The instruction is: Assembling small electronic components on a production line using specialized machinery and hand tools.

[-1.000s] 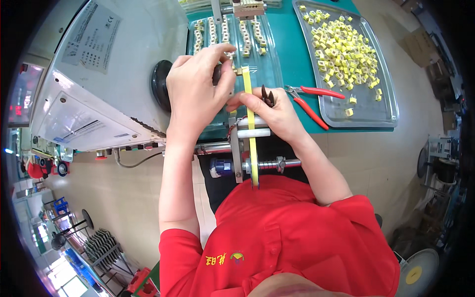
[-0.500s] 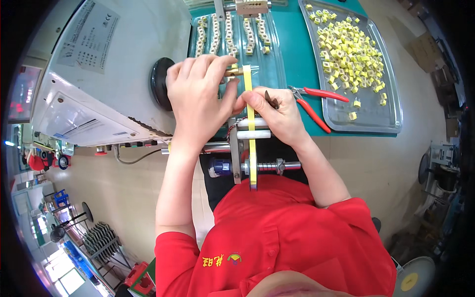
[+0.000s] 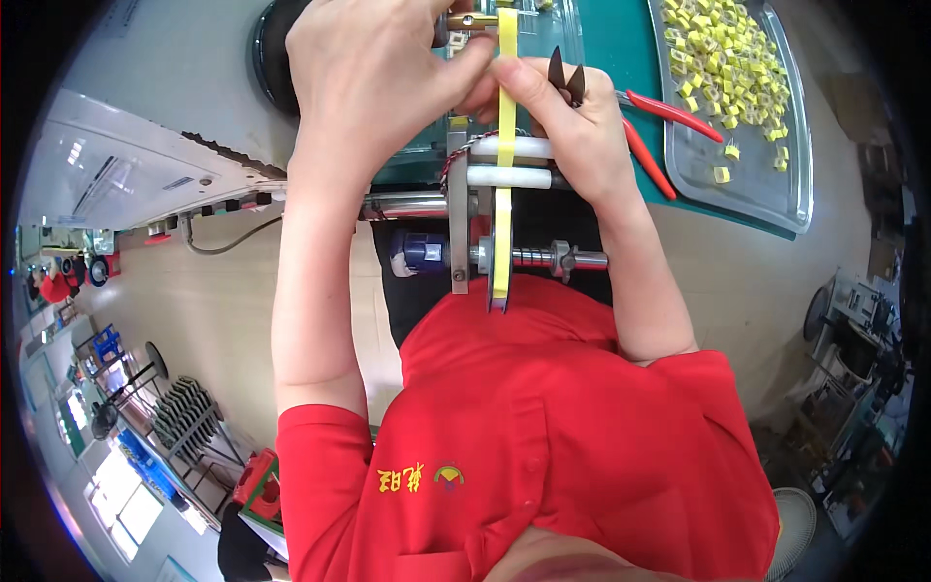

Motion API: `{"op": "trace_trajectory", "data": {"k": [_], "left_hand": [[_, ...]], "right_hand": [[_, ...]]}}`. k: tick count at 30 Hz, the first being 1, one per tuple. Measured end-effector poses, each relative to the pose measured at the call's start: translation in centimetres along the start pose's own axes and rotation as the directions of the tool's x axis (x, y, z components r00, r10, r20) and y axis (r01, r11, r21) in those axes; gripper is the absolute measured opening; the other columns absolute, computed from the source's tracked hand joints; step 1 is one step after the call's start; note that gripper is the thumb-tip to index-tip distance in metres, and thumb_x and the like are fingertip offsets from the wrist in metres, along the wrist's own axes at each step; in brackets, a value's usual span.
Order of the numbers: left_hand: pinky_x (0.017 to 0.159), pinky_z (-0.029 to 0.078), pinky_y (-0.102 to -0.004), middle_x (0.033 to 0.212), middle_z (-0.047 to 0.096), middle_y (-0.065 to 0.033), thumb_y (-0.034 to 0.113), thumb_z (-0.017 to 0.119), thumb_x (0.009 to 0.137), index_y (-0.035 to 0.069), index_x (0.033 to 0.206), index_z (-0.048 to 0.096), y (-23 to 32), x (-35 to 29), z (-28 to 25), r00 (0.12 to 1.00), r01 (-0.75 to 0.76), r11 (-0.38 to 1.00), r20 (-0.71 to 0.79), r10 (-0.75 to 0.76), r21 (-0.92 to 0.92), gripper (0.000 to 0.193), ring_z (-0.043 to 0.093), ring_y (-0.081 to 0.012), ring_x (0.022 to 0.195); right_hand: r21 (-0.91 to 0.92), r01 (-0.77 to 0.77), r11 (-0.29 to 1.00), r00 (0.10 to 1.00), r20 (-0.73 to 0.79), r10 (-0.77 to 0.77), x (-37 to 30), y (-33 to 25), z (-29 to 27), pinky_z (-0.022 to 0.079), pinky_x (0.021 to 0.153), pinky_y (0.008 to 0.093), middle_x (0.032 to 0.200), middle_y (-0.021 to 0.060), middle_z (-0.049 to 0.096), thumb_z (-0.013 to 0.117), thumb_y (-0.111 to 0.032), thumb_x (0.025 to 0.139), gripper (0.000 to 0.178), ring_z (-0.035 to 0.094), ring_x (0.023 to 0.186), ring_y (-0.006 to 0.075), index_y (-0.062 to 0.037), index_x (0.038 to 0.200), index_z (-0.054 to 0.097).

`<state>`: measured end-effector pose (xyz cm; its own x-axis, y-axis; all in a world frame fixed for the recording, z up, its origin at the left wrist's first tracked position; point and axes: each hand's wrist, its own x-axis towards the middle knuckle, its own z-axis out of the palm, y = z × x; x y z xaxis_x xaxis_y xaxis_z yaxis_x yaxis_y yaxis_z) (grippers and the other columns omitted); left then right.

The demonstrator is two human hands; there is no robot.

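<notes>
A strip of yellow tape [image 3: 506,131] runs up from a narrow reel [image 3: 499,254] over two white rollers [image 3: 509,177] to a brass spindle [image 3: 473,21]. My left hand [image 3: 364,82] is curled around the near end of the spindle, its upper fingers cut off by the picture's top edge; its thumb reaches the tape. My right hand [image 3: 582,126] pinches the tape between thumb and forefinger. Two dark pointed blades [image 3: 567,78] stick out of that same hand, slightly apart; the rest of this tool is hidden in the palm. Whatever sits on the spindle behind the tape is hard to make out.
Red-handled cutting pliers [image 3: 669,112] lie right of my right hand. Beyond them a clear tray [image 3: 752,199] holds many small yellow-wrapped parts. A grey machine housing [image 3: 116,145] with a black round knob [image 3: 272,58] stands at left. The tape stand's metal bracket [image 3: 459,223] rises before my body.
The whole view has shifted, so hands and bench sit higher in the picture. Both hands stay at the spindle and tape. Two separate blade tips now show above my right hand.
</notes>
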<state>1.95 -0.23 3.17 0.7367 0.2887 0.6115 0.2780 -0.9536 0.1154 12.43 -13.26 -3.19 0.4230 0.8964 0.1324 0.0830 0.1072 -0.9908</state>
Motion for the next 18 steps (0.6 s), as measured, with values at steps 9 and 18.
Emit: {"op": "trace_trajectory", "data": {"k": [9, 18], "left_hand": [[0.069, 0.044, -0.0326, 0.070, 0.061, -0.0031, 0.024, 0.072, 0.072, 0.012, 0.092, 0.066, -0.8, -0.9, 0.2, 0.990, -0.009, 1.000, 0.141, 0.011, -0.012, 0.023, 0.060, -0.0217, 0.066], [0.077, 0.042, -0.0336, 0.086, 0.064, -0.0030, 0.030, 0.075, 0.072, 0.013, 0.100, 0.066, -0.9, -1.3, -0.9, 0.987, -0.045, 0.992, 0.149, 0.063, -0.118, 0.034, 0.061, -0.0209, 0.081]], "right_hand": [[-0.306, -0.126, 0.944, 0.990, 0.029, 0.141, -0.9, -0.8, -0.2, 0.044, 0.058, 0.0238, 0.071, 0.0054, 0.064, 0.054, -0.028, 0.099, 0.035, 0.056, 0.064, 0.0055, 0.0020, 0.086, 0.068], [-0.837, 0.238, 0.493, 0.916, 0.024, -0.401, -1.6, -3.0, -4.2, 0.044, 0.056, 0.0347, 0.073, 0.0097, 0.054, 0.065, -0.046, 0.089, 0.045, 0.054, 0.060, 0.0215, -0.0029, 0.094, 0.052]]}}
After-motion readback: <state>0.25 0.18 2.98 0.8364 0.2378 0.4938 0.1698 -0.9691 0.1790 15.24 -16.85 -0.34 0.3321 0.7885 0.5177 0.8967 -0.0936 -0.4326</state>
